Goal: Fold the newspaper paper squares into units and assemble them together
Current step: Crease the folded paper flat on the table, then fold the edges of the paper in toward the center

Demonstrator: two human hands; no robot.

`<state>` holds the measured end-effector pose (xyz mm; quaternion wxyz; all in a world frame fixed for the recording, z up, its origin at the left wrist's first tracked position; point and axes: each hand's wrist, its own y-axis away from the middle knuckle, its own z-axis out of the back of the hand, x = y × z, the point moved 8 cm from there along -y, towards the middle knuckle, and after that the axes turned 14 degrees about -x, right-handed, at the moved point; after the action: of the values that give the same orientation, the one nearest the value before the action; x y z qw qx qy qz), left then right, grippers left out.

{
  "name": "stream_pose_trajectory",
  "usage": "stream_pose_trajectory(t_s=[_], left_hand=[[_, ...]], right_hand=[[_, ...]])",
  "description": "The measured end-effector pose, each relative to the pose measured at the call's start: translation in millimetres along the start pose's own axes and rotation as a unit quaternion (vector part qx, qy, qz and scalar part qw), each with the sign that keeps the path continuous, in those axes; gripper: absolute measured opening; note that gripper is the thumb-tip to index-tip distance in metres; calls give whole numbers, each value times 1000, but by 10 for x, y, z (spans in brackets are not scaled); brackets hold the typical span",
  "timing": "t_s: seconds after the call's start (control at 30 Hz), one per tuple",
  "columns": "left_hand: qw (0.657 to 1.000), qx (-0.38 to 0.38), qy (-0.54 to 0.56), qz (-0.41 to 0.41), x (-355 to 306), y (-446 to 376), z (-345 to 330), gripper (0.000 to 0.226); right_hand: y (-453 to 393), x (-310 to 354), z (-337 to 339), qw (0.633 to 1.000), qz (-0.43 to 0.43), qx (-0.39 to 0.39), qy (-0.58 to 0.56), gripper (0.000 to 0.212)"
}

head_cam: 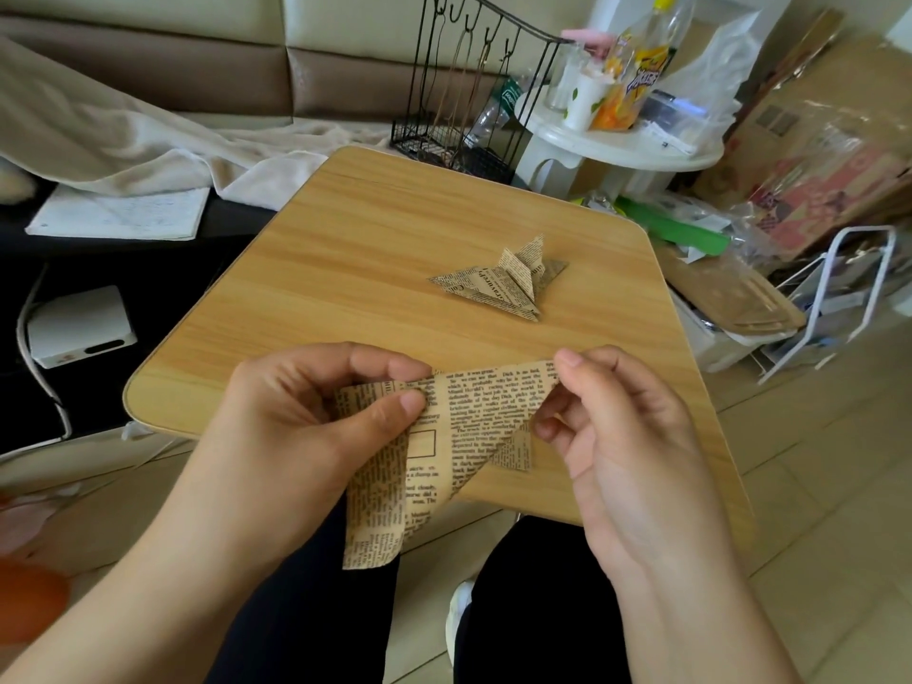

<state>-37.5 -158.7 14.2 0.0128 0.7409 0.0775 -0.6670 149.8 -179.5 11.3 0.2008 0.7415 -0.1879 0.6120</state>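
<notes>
The left hand [316, 427] pinches the newspaper sheet [469, 412] between thumb and fingers at its nine o'clock side; the right hand [622, 436] pinches the sheet's two o'clock corner; the sheet hangs over the near edge of the wooden table [345, 249]; folded paper units [508, 283] lie at twelve o'clock, well apart.

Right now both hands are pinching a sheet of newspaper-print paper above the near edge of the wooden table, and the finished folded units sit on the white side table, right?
Not quite. The head view shows the folded units lying on the wooden table itself, not the white side table. The rest holds: the left hand and right hand both pinch the newspaper-print sheet above the near edge.
</notes>
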Motion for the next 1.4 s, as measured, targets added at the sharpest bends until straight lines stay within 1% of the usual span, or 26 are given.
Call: stream_pose_trajectory(t_s=[0.13, 0.23, 0.33, 0.43, 0.5, 0.67, 0.83, 0.87, 0.93, 1.03, 1.1, 1.13, 1.17, 1.2, 1.23, 1.27, 1.33, 1.4], left_hand=[[1000, -8, -1, -5, -24, -17, 15, 18], [1000, -18, -9, -18, -61, -27, 19, 18], [999, -22, -22, -31, -92, -36, 33, 17], [1000, -18, -5, -24, -91, -38, 46, 17], [1000, -16, 0, -21, -81, -37, 57, 17], [1000, -20, 7, -13, -49, -42, 87, 18], [1000, -11, 11, -2, -28, -37, 62, 19], [1000, -11, 5, -2, -27, -34, 58, 18], [1000, -12, -13, 0, -3, -43, 53, 18], [998, -3, -54, 26, 150, -123, 91, 13], [992, -14, -120, 31, 306, -233, 196, 16], [988, -26, -147, 37, 383, -293, 265, 17], [985, -36, -164, 45, 455, -347, 329, 17], [982, -43, -176, 52, 514, -390, 380, 18], [980, -48, -183, 58, 564, -430, 419, 19], [979, -50, -185, 64, 603, -459, 445, 20], [979, -47, -184, 71, 646, -495, 456, 19], [981, -42, -176, 71, 645, -510, 439, 18]], right_hand=[[-6, -22, 21, 1000, -22, 5, -22, 23], [16, -20, 11, 999, -12, 29, 33, 17], [65, -8, -19, 994, 14, 60, 94, 21], [78, 2, -32, 992, 29, 66, 101, 12], [72, -5, -35, 993, 30, 63, 94, 12], [82, -47, -50, 993, 24, 74, 84, 14], [72, -107, -20, 997, 8, 45, 66, 17], [67, -113, -12, 996, 13, 40, 74, 16], [58, -133, -14, 992, 35, 39, 115, 22], [4, -233, -1, 984, 51, 43, 166, 30], [-81, -372, 35, 966, 64, 51, 244, 28], [-132, -457, 57, 942, 89, 62, 316, 27], [-167, -554, 58, 905, 125, 83, 397, 26], [-172, -654, 29, 864, 164, 115, 462, 31], [-173, -774, -2, 831, 194, 147, 499, 36], [-172, -883, -29, 807, 212, 170, 524, 42], [-252, -1016, -41, 779, 233, 175, 556, 55], [-434, -1065, -38, 766, 226, 159, 581, 59]])
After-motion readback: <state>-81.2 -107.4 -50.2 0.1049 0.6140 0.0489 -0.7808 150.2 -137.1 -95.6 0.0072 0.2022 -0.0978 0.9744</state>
